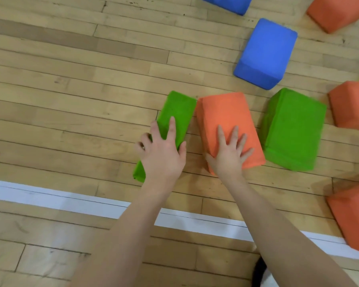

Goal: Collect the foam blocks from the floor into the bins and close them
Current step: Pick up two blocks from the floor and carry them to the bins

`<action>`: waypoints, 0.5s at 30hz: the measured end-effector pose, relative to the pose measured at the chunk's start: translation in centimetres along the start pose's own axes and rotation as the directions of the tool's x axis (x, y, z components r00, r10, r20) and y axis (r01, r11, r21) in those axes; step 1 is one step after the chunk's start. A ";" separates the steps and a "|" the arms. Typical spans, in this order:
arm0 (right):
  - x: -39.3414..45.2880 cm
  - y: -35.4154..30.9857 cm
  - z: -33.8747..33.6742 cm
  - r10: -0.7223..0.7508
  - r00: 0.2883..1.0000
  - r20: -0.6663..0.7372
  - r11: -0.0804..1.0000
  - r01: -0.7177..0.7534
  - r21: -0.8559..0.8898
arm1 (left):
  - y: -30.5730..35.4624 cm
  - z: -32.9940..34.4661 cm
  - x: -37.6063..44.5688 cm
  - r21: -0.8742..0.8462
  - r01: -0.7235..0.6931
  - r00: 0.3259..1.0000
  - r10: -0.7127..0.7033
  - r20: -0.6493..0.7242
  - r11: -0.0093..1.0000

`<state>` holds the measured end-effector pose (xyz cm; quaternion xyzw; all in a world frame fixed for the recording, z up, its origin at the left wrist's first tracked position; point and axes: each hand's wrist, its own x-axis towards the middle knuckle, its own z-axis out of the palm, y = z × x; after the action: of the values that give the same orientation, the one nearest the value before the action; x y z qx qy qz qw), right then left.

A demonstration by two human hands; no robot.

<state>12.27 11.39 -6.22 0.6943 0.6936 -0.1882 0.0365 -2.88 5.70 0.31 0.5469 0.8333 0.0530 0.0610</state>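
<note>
Your two bare forearms come up from the bottom edge of the head view and cross a white floor line (pixel 50 196) painted on the wooden floor (pixel 71 90). Your left hand (pixel 162 154) lies over the near part of a narrow green block (pixel 174 114): the fingers spread and curl down over its left side while the thumb hooks its right edge, so you are clasping it. Your right hand (pixel 229 153) rests on top of the orange block (pixel 226 121) just beside it, fingers splayed and fairly straight, thumb reaching down the block's near left corner; it presses rather than grips. The two blocks sit close together, almost touching at their far ends. A wider green block (pixel 292 129) lies just right of the orange one. Further off sits a blue block (pixel 265 52), with another blue block (pixel 226 4) at the top edge. More orange blocks (pixel 350 106) line the right edge.
</note>
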 end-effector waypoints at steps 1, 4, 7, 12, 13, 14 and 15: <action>0.0 0.0 -0.1 -0.008 1.000 -0.016 1.000 0.009 0.011 | -0.3 0.1 -0.1 0.007 -0.020 0.999 0.020 0.037 1.000; -0.1 0.7 -1.3 -0.052 0.998 -0.045 0.992 0.057 0.113 | -1.0 0.1 -0.4 -0.059 -0.041 0.999 0.042 0.029 0.997; -0.6 1.7 -3.4 -0.125 0.988 -0.093 0.930 0.150 0.337 | -0.4 -0.1 -0.3 -0.122 0.004 1.000 -0.001 0.031 0.993; -2.2 3.3 -5.7 -0.270 0.927 -0.260 0.890 0.343 0.299 | 1.5 -1.1 -0.2 -0.104 0.043 0.997 -0.036 0.070 0.994; -2.5 3.2 -6.2 -0.233 0.940 -0.249 0.933 0.288 0.215 | 1.7 -1.1 -0.4 -0.083 0.031 0.996 -0.024 0.085 0.996; -2.6 3.2 -6.5 -0.196 0.957 -0.214 0.966 0.226 0.124 | 1.9 -1.1 -0.5 -0.068 0.014 0.996 -0.008 0.088 0.998; -2.7 3.1 -6.7 -0.175 0.969 -0.176 0.982 0.184 0.036 | 2.0 -1.1 -0.6 -0.062 -0.002 0.997 0.007 0.080 0.998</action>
<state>16.83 10.77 0.19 0.6433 0.7489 -0.1481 -0.0590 -1.03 5.94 1.71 0.5482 0.8270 0.0569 0.1110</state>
